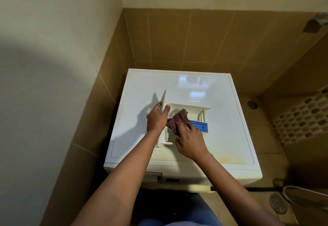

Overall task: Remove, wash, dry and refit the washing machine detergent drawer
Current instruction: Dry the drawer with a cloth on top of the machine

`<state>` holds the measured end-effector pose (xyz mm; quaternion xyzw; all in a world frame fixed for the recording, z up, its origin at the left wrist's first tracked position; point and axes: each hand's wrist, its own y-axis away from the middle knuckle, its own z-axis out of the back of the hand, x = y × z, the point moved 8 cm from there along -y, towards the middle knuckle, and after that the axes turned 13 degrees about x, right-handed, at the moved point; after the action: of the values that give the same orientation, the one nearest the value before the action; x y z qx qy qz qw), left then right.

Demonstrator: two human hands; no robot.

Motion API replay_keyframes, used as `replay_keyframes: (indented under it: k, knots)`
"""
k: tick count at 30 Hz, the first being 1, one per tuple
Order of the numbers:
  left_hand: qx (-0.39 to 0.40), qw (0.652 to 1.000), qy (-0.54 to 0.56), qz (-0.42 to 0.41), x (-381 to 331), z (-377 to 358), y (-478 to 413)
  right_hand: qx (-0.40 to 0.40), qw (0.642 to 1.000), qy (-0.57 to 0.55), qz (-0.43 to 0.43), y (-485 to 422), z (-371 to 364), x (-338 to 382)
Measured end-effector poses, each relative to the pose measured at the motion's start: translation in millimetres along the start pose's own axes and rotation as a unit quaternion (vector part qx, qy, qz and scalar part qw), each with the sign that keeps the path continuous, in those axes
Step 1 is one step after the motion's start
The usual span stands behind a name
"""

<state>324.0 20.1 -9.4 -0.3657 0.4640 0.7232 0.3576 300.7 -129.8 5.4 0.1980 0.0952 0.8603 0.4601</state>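
Head view, looking steeply down. We note a white, box-shaped washing machine (pixel 221 128) set in a corner of brown tiled wall (pixel 177 39), its flat glossy top serving as the surface. The cream plastic detergent drawer (pixel 188 107) lies out of the machine on this surface, left of centre, open side up, with its long flat front panel (pixel 163 97) at the left end and standing on edge. The left hand (pixel 156 119) grips that panel, thumb on the side towards the drawer's body and fingers wrapped over the other side. Inside the drawer, towards its right end, we see a blue rectangular plastic insert (pixel 200 125). The right hand (pixel 190 142) has its fingers bent over a bunched red-and-white checked cloth (pixel 178 119), holding it down in the middle of the drawer, just left of the blue insert and touching it. We cannot tell how far the cloth reaches into the compartments, since the hand covers them. At the upper left of the machine's front there is a rectangular recess (pixel 153 176), partly behind the left forearm. On the floor at lower right we see a round metal floor drain (pixel 277 203), with a pale hose (pixel 301 190) curving near it.
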Motion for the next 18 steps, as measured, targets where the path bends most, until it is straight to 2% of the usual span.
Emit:
replay_keyframes:
  k: [7, 11, 18]
  knots:
    - [0.000, 1.000, 0.000, 0.000, 0.7, -0.5, -0.9, 0.084, 0.995, 0.044, 0.013, -23.7, 15.8, 3.3]
    - [-0.001, 1.000, 0.008, -0.001, 0.7, -1.2, -1.6, 0.129, 0.989, 0.062, -0.024, -38.9, 10.6, 6.2]
    - [-0.005, 1.000, 0.003, -0.001, 0.5, -1.4, -3.0, 0.135, 0.987, 0.080, -0.034, -62.0, 9.5, 14.4]
